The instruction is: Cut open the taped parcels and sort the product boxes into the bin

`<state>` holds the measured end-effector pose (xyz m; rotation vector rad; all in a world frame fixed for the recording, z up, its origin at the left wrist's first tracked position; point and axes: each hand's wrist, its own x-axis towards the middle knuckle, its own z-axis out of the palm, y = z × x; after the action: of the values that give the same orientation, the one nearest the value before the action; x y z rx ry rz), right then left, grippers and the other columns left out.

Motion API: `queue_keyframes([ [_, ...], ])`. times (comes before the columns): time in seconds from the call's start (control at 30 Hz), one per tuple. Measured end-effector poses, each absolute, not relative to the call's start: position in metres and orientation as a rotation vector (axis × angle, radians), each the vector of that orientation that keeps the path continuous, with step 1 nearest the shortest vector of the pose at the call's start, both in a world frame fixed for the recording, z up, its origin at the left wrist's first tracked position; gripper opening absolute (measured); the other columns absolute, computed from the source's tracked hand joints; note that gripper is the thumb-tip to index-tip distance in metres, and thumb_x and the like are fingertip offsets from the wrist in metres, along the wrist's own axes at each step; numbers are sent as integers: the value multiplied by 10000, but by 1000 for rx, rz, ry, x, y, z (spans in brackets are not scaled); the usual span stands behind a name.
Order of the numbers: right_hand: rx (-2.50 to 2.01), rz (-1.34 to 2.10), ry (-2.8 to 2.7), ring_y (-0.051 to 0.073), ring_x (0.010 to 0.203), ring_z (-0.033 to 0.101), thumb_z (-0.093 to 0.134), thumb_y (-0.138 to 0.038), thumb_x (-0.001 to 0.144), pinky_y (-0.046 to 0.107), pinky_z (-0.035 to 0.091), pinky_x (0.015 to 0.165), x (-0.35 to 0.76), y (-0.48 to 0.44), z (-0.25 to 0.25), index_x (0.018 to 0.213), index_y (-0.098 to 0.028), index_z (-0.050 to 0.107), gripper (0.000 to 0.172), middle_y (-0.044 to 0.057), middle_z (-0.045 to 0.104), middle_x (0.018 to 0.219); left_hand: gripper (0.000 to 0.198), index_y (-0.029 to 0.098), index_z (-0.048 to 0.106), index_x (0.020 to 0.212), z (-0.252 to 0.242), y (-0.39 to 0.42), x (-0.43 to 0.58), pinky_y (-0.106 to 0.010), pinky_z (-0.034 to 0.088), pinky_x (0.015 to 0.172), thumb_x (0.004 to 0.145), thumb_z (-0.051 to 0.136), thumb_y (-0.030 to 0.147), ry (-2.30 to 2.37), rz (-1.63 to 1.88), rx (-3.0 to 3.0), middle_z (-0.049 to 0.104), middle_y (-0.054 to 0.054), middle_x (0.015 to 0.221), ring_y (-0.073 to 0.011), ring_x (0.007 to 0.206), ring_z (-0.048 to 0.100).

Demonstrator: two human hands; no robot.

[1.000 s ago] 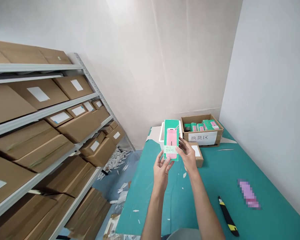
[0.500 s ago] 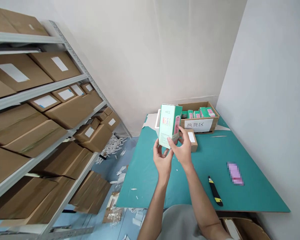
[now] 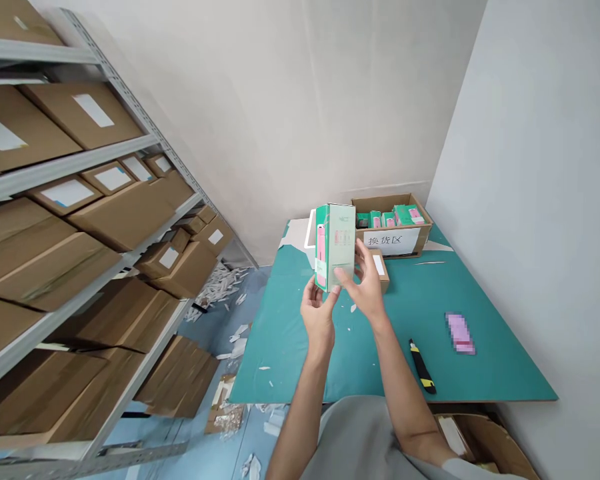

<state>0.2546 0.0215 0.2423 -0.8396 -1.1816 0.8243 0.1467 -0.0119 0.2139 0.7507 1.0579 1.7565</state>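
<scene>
Gripping the green and pale-mint rectangular cardboard box [image 3: 341, 233] low down between the left hand [image 3: 320, 320] and the right hand [image 3: 368, 291], holding it roughly upright above the flat teal-green desk [image 3: 457, 287], and ideally pressing only lightly to avoid denting it or covering its print.

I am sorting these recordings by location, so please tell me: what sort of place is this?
Probably a stockroom or packing corner: a metal rack holds cardboard boxes, and on the green table are a utility knife and a labelled carton of green boxes.
</scene>
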Motion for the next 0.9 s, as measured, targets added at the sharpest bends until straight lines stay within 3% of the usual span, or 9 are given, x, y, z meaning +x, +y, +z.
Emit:
queue_keyframes([
  [0.07, -881, 787, -1199, 371, 1611, 586, 905, -580, 934, 524, 637, 1212, 250, 16, 247, 1792, -346, 425, 1011, 135, 527, 1800, 828, 274, 674, 1388, 213, -15, 151, -450, 570, 1265, 674, 1068, 418, 1128, 1832, 828, 690, -140, 1552, -372, 1609, 572],
  [0.2, -856, 796, -1134, 353, 1566, 632, 830, -588, 984, 480, 673, 1150, 249, 17, 248, 1805, -356, 395, 957, 133, 534, 1797, 834, 303, 648, 1417, 215, -21, 150, -432, 581, 1252, 713, 1047, 504, 1100, 1820, 952, 609, -145, 1633, -385, 1666, 495],
  [0.33, -727, 914, -1099, 359, 1447, 723, 836, -669, 952, 471, 704, 1074, 258, 27, 242, 1802, -346, 406, 1006, 140, 638, 1702, 684, 310, 647, 1375, 221, -22, 139, -505, 605, 1222, 829, 949, 591, 954, 1601, 839, 697, -131, 1520, -374, 1538, 636],
  [0.53, -697, 948, -1170, 364, 1433, 728, 825, -740, 948, 494, 702, 1089, 266, 31, 241, 1779, -343, 444, 996, 135, 661, 1669, 780, 282, 665, 1323, 228, -20, 135, -484, 630, 1161, 704, 1069, 528, 932, 1579, 697, 754, -106, 1296, -327, 1347, 743],
  [0.73, -809, 720, -1157, 353, 1535, 644, 874, -602, 969, 546, 639, 1209, 253, 20, 249, 1720, -357, 508, 871, 135, 565, 1753, 899, 276, 656, 1449, 229, -20, 140, -467, 515, 1290, 701, 1087, 525, 1132, 1775, 824, 633, -145, 1546, -341, 1553, 599],
  [0.9, -904, 595, -1110, 343, 1415, 701, 893, -509, 940, 493, 704, 1047, 242, 16, 251, 1541, -331, 647, 674, 142, 658, 1623, 969, 304, 616, 1531, 227, -24, 144, -430, 578, 1199, 708, 1079, 520, 1137, 1882, 1032, 581, -168, 1636, -372, 1590, 553],
])
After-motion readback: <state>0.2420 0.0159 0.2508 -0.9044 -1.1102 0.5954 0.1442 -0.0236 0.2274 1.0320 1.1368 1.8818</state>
